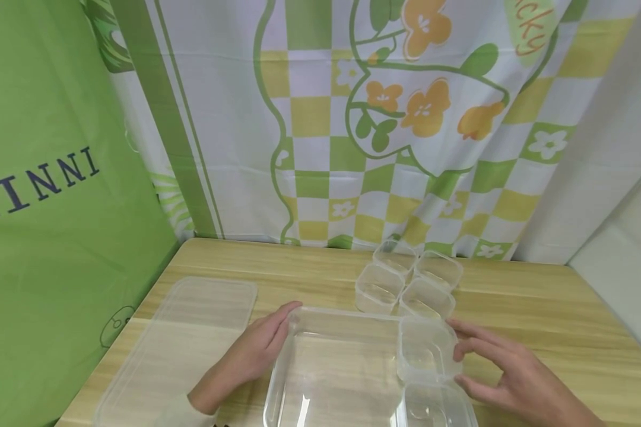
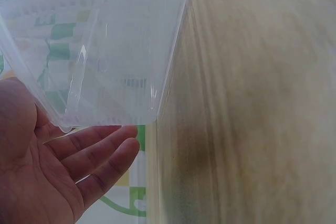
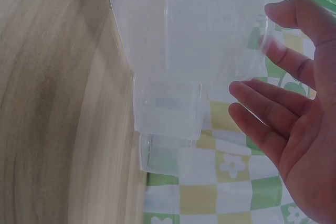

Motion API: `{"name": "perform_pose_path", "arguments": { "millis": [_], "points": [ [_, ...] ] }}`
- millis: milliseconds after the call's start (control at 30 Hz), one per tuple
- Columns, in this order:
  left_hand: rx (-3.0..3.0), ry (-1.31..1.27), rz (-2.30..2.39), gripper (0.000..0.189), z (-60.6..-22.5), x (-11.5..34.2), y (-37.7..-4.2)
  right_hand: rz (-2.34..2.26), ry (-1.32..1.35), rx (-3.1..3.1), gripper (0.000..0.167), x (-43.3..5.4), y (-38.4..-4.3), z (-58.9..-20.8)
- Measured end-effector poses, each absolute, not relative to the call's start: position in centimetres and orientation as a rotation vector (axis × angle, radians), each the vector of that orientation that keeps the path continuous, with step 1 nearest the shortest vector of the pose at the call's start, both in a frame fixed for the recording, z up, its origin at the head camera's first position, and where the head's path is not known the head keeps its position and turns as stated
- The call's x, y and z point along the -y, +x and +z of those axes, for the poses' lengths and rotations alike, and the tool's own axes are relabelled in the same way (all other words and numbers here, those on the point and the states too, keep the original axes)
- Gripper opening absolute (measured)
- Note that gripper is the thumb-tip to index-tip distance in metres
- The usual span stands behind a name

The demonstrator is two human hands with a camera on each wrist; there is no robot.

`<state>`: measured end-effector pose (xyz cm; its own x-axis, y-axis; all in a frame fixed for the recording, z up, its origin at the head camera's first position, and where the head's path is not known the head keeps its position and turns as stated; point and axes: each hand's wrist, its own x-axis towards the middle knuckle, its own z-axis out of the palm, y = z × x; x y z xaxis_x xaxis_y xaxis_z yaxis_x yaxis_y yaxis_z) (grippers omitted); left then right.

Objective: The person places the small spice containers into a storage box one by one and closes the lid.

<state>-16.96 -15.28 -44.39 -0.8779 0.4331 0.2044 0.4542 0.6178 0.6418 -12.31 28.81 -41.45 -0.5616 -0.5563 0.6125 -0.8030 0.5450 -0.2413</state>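
A large clear rectangular container (image 1: 347, 341) stands at the front middle of the table. My left hand (image 1: 262, 344) lies along its far left corner, fingers mostly straight and touching the outside in the left wrist view. Inside the container's right side are two small clear containers, a farther one (image 1: 427, 350) and a nearer one (image 1: 438, 409). At the right rim of the farther one is my right hand (image 1: 513, 367). Its bent thumb and index finger pinch the rim in the right wrist view, while the other fingers (image 3: 262, 111) reach outward.
Several more small clear containers (image 1: 380, 287) stand grouped behind the large one. A flat clear lid (image 1: 192, 332) lies on the left of the wooden table (image 1: 539, 320). A patterned curtain (image 1: 352, 178) hangs at the back, with a green fabric panel (image 1: 59, 249) to the left.
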Motion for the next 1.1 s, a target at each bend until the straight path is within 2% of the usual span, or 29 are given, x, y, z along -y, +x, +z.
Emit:
{"name": "perform_pose_path", "arguments": {
  "millis": [100,267,400,733,867,1100],
  "points": [
    [2.797,-0.774,-1.131,0.043,-44.4,15.3,-17.0,0.695,1.09,2.327,0.022,-28.8,-12.2,-41.6],
    [2.783,-0.784,-1.137,0.042,-44.2,15.3,-16.8,0.695,1.071,2.384,0.042,-28.8,-11.9,-41.4],
    [2.784,-0.786,-1.129,0.042,-44.2,15.3,-16.8,0.695,1.077,2.423,0.043,-28.9,-11.8,-41.3],
    [2.776,-0.796,-1.136,0.042,-44.2,15.3,-16.7,0.697,1.117,2.452,0.037,-29.1,-11.7,-41.7],
    [2.769,-0.806,-1.137,0.042,-44.1,15.3,-16.7,0.691,1.124,2.433,0.019,-29.2,-11.9,-41.9],
    [2.757,-0.806,-1.14,0.042,-44.1,15.3,-16.8,0.693,1.156,2.345,0.015,-29.1,-12.3,-42.6]
  ]
}}
